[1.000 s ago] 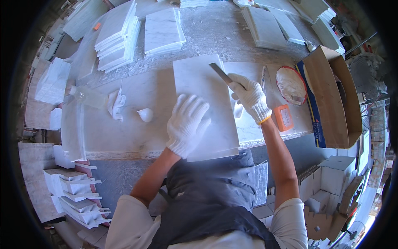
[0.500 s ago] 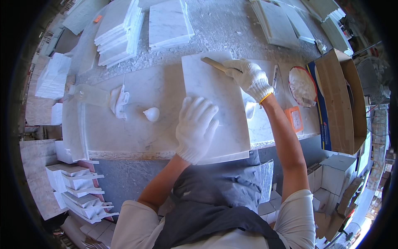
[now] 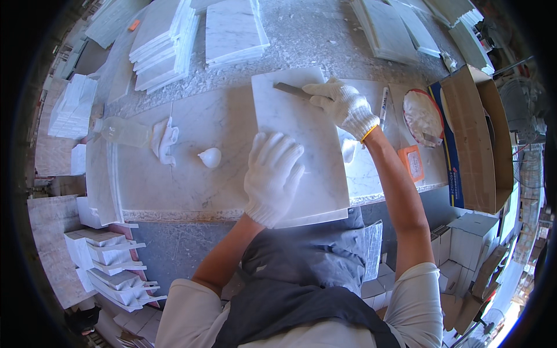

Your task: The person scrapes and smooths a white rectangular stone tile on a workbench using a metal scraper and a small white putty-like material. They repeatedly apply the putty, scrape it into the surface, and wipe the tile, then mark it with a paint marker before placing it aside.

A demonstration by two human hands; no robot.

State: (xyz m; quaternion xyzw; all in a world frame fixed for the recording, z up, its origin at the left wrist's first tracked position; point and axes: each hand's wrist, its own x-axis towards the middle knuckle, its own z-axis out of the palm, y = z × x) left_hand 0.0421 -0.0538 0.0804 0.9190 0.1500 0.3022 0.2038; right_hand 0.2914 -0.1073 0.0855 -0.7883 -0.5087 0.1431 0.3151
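My left hand (image 3: 274, 177), in a white knitted glove, lies flat on a pale grey-veined marble tile (image 3: 316, 156), fingers stretched out. In my gloved right hand (image 3: 347, 107) is a narrow, flat-bladed scraper (image 3: 290, 89). Its blade points left over the far part of the tile; whether it touches the surface I cannot tell. The grip is hidden inside my fingers. The tile reaches past the near edge of the worktop, with another slab edge showing under it. Left of my left hand sits a small white bulb-shaped thing (image 3: 210, 158) with a pointed tip.
On the left lie a cloudy plastic bottle (image 3: 125, 132) and a crumpled white cloth (image 3: 165, 141). To the right are a marker (image 3: 384, 107), a red-rimmed bowl of white material (image 3: 422, 116), an orange-framed block (image 3: 411, 163) and a cardboard box (image 3: 473, 133). Tile stacks (image 3: 235, 29) stand behind.
My right hand has shifted slightly left and the scraper has tilted, its blade now looking darker. My left hand keeps its place on the tile.
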